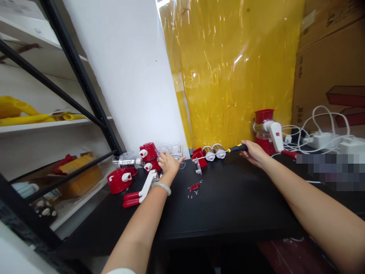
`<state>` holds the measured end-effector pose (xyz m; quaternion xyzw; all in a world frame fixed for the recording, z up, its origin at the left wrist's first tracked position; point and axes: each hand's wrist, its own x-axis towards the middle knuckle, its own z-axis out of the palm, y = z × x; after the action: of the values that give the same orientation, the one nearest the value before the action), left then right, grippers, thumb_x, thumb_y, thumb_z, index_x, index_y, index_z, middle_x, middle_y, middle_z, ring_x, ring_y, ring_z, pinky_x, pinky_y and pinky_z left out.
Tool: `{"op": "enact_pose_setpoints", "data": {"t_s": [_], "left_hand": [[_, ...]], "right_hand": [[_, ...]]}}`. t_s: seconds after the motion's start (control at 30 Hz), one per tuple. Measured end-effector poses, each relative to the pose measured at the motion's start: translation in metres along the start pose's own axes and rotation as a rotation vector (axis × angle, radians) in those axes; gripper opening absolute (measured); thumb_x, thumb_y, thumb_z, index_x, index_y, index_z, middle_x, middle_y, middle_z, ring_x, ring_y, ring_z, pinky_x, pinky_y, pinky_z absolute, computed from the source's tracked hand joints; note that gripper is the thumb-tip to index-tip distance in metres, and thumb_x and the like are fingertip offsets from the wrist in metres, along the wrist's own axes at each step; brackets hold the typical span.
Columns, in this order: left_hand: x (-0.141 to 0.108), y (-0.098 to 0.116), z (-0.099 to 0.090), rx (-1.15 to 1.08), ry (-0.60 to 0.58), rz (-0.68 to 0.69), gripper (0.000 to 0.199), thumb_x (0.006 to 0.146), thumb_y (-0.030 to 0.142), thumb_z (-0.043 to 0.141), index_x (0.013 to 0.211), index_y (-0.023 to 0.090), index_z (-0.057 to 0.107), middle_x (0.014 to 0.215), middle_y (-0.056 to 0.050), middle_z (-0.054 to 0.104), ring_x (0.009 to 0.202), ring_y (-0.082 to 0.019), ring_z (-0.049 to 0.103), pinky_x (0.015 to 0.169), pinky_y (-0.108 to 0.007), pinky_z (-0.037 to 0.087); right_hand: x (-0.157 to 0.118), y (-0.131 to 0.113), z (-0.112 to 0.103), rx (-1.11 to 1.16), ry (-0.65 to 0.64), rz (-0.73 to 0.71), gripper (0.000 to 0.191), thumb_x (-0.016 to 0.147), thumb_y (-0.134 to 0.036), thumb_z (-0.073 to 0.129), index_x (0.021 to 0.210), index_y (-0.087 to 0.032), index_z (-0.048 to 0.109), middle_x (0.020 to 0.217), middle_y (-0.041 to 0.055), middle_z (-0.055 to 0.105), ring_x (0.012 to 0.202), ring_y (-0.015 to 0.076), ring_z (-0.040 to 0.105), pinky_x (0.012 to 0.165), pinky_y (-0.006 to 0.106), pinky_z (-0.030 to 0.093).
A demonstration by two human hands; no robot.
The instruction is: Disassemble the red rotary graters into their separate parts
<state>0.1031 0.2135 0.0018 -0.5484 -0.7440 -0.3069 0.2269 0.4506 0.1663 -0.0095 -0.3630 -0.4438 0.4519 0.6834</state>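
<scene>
Right grip [253, 153] closes around the screwdriver [236, 148], over the tabletop [239, 198]; left grip [169, 163], hold hidden, is at the clear cups [177, 147]; seemingly a part-selecting step, calling for a careful left grasp.

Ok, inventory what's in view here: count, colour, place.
Table: one, black, centre
Screwdriver: one, black-yellow, centre
Drums: three, silver, two back, one left
Bases: at least three, red, left
Handles: apparently two, white-red, left
Cups: several, clear, back
Trays: count unclear, red, beside paired drums
Bracket: one, white, near screwdriver tip
Pegs: several, red, centre
Screws: several, silver, around pegs
Grinder: one, red-white, right
Cables: several, white, right
Box: one, brown, right
Sheet: one, yellow, behind table
Wall: one, white, back
Shelving: one, black-white, left
Bracelet: one, white, left wrist
Left hand: one, at cups
Right hand: one, gripping screwdriver
</scene>
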Motion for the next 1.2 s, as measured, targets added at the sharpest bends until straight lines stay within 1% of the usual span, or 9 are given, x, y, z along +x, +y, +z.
{"op": "enact_pose_setpoints", "data": {"t_s": [0.17, 0.37, 0.5, 0.57, 0.63, 0.73, 0.8, 0.97, 1.2], "left_hand": [[0.0, 0.001, -0.001, -0.024, -0.01, -0.006, 0.076, 0.073, 0.072, 0.053, 0.116, 0.01, 0.052, 0.121, -0.023, 0.049, 0.11, -0.038, 0.046, 0.09, -0.048, 0.039], [-0.003, -0.003, 0.003, -0.022, 0.079, 0.018, 0.079, 0.075, 0.073, 0.051, 0.116, 0.006, 0.048, 0.119, -0.026, 0.049, 0.107, -0.037, 0.047, 0.09, -0.046, 0.039], [0.001, -0.01, -0.002, -0.1, 0.088, 0.056, 0.085, 0.07, 0.067, 0.061, 0.127, 0.008, 0.041, 0.128, -0.025, 0.044, 0.114, -0.037, 0.044, 0.094, -0.046, 0.037], [0.009, -0.016, -0.011, -0.163, 0.088, 0.15, 0.091, 0.067, 0.063, 0.069, 0.135, 0.012, 0.035, 0.135, -0.022, 0.038, 0.121, -0.035, 0.039, 0.098, -0.046, 0.035], [0.022, -0.024, -0.023, -0.209, 0.042, 0.34, 0.092, 0.065, 0.058, 0.073, 0.138, 0.019, 0.034, 0.141, -0.016, 0.035, 0.127, -0.033, 0.035, 0.102, -0.044, 0.033], [0.047, -0.036, -0.041, -0.167, -0.122, 0.6, 0.066, 0.073, 0.049, 0.071, 0.132, 0.034, 0.047, 0.144, -0.008, 0.037, 0.131, -0.032, 0.031, 0.103, -0.045, 0.031], [0.062, -0.041, -0.049, -0.128, -0.187, 0.696, 0.057, 0.078, 0.041, 0.067, 0.132, 0.034, 0.049, 0.138, -0.007, 0.047, 0.13, -0.03, 0.034, 0.103, -0.045, 0.028], [0.079, -0.04, -0.051, -0.038, -0.278, 0.748, 0.053, 0.076, 0.037, 0.07, 0.127, 0.033, 0.056, 0.128, -0.007, 0.058, 0.125, -0.03, 0.037, 0.104, -0.045, 0.024], [0.079, -0.036, -0.04, -0.024, -0.289, 0.801, 0.055, 0.071, 0.036, 0.075, 0.123, 0.035, 0.059, 0.121, -0.007, 0.062, 0.12, -0.03, 0.041, 0.1, -0.044, 0.024]], "right_hand": [[0.0, -0.001, 0.0, -0.008, 0.0, 0.012, 0.032, 0.086, -0.037, 0.057, 0.063, -0.022, 0.041, 0.036, -0.0058, 0.039, 0.035, 0.0073, 0.037, 0.051, 0.021, 0.047], [-0.002, -0.004, 0.001, -0.014, -0.004, 0.019, 0.032, 0.087, -0.035, 0.056, 0.062, -0.022, 0.041, 0.035, -0.0055, 0.039, 0.035, 0.0073, 0.036, 0.051, 0.021, 0.047], [-0.001, -0.004, 0.001, -0.014, -0.002, 0.017, 0.031, 0.088, -0.034, 0.054, 0.062, -0.022, 0.042, 0.035, -0.0055, 0.038, 0.034, 0.0075, 0.036, 0.049, 0.021, 0.046], [0.0, -0.003, 0.0, -0.015, -0.002, 0.014, 0.031, 0.088, -0.034, 0.054, 0.062, -0.022, 0.042, 0.035, -0.0055, 0.038, 0.034, 0.0076, 0.036, 0.05, 0.021, 0.046], [0.0, -0.003, 0.0, -0.017, -0.005, 0.012, 0.032, 0.088, -0.035, 0.054, 0.062, -0.022, 0.042, 0.035, -0.0054, 0.038, 0.035, 0.0078, 0.037, 0.05, 0.022, 0.046], [0.001, -0.002, -0.001, -0.022, -0.012, 0.007, 0.031, 0.088, -0.033, 0.054, 0.061, -0.022, 0.042, 0.035, -0.0051, 0.038, 0.035, 0.0078, 0.036, 0.05, 0.021, 0.046], [0.001, -0.001, -0.001, -0.026, -0.013, 0.004, 0.031, 0.088, -0.032, 0.053, 0.061, -0.022, 0.042, 0.034, -0.0051, 0.038, 0.034, 0.0079, 0.036, 0.049, 0.022, 0.046], [0.0, -0.002, -0.001, -0.032, -0.02, 0.001, 0.032, 0.087, -0.034, 0.055, 0.061, -0.023, 0.042, 0.035, -0.0045, 0.039, 0.035, 0.009, 0.038, 0.048, 0.022, 0.045], [-0.001, -0.003, -0.001, -0.04, -0.006, -0.004, 0.03, 0.089, -0.029, 0.052, 0.061, -0.022, 0.042, 0.034, -0.0046, 0.038, 0.035, 0.0082, 0.036, 0.049, 0.022, 0.046]]}}
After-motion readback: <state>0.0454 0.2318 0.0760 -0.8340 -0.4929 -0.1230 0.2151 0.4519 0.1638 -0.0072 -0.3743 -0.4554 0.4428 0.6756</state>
